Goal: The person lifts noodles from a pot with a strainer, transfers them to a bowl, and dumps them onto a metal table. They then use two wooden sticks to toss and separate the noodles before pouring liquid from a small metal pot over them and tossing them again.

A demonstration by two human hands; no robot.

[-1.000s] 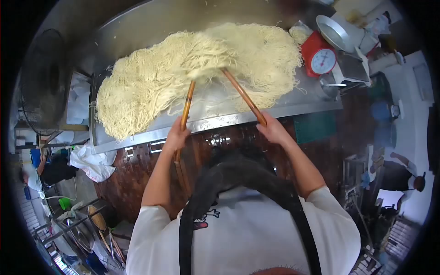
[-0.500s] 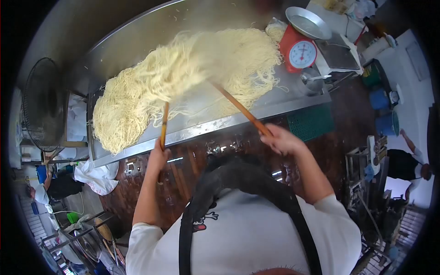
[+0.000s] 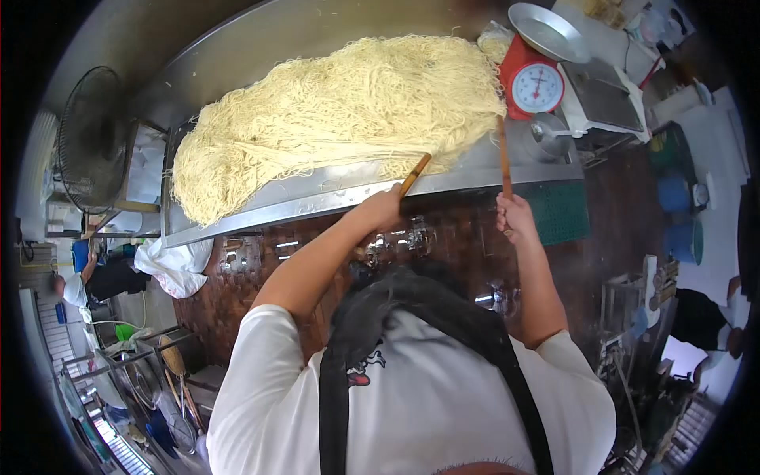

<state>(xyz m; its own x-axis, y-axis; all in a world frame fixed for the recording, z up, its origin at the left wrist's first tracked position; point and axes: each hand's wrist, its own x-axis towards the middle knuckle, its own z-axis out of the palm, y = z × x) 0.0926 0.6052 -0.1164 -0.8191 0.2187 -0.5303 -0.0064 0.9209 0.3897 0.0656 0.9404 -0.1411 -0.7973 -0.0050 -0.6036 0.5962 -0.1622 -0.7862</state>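
Note:
A long heap of pale yellow noodles (image 3: 340,103) covers much of the steel table (image 3: 277,210). My left hand (image 3: 383,208) is wrapped round a wooden stick (image 3: 415,175), whose upper end lies over the noodles at the table's front edge. In my right hand (image 3: 515,217) is a second wooden stick (image 3: 504,158), pointing away from me, its tip at the right end of the heap. Both hands are in front of the table, the left one nearer its middle.
Right of the noodles stand a red dial scale (image 3: 537,87) with a metal pan and a steel bowl (image 3: 548,136). A large fan (image 3: 91,141) is at the left. Other people are at both sides, one person (image 3: 119,277) left. The brown floor (image 3: 317,261) looks wet.
Both hands and sticks have swung to the right. The noodles, lifted and blurred before, now lie flatter and spread along the table.

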